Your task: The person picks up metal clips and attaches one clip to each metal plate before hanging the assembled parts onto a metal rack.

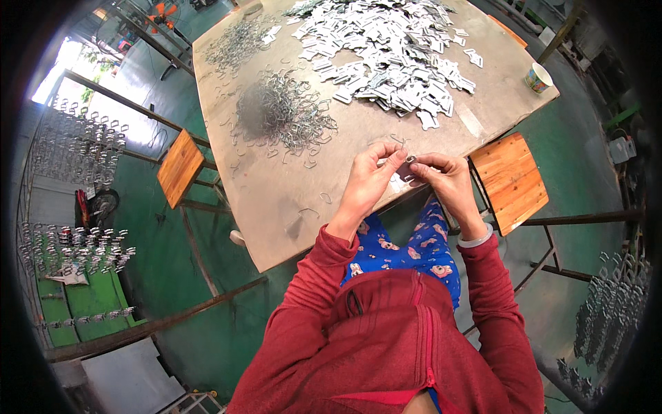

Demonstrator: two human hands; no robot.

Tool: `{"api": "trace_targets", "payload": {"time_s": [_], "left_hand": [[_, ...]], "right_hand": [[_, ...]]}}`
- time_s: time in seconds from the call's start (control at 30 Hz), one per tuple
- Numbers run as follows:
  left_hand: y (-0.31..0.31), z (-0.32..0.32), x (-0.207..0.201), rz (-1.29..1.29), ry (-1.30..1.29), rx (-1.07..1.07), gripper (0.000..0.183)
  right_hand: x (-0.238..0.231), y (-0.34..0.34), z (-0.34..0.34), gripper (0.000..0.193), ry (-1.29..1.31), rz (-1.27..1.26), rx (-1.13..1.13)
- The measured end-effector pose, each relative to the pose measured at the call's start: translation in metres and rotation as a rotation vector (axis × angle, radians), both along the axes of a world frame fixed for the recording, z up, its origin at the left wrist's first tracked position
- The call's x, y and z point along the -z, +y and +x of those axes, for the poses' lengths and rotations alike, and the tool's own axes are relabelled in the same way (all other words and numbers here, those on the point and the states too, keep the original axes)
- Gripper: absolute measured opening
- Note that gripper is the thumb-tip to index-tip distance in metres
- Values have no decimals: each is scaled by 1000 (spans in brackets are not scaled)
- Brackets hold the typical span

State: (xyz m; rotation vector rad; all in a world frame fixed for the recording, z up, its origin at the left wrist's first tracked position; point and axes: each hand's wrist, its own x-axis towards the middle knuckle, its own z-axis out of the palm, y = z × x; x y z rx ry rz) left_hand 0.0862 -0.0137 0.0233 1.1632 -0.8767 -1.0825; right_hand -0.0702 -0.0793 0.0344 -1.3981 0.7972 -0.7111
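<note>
Close together over the near edge of the table, both my hands are closed in a pinch. Bent metal wire [398,140] sticks up at the fingertips of my left hand [369,178]. My right hand [447,181] grips a small shiny metal piece [411,159] between thumb and fingers, nearly touching the left fingertips. The fingers hide most of both parts, so whether they are joined I cannot tell. Beyond my hands lies a large heap of flat silvery metal plates [386,58]. A pile of bent wire clips [286,114] sits left of it.
A second wire pile [238,45] lies at the table's far left. Near the right edge stands a paper cup [538,78]. Wooden stools [509,183] flank the brown-topped table [269,207]. Racks of hanging metal parts [79,241] stand at left, with more hanging parts [610,310] at right.
</note>
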Motion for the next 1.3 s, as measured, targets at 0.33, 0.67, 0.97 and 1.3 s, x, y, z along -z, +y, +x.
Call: {"api": "trace_targets", "payload": {"time_s": [0.33, 0.67, 0.97, 1.3], "left_hand": [[5, -36, 4, -66, -200, -272, 16], [25, -49, -10, -366, -392, -398, 9], [47, -54, -3, -451, -353, -432, 10], [41, -38, 2, -317, -135, -214, 11]], "right_hand": [[6, 11, -2, 12, 213, -763, 176], [67, -148, -35, 51, 744, -383, 131], [121, -190, 3, 73, 692, -591, 186], [61, -108, 9, 18, 282, 54, 123]]}}
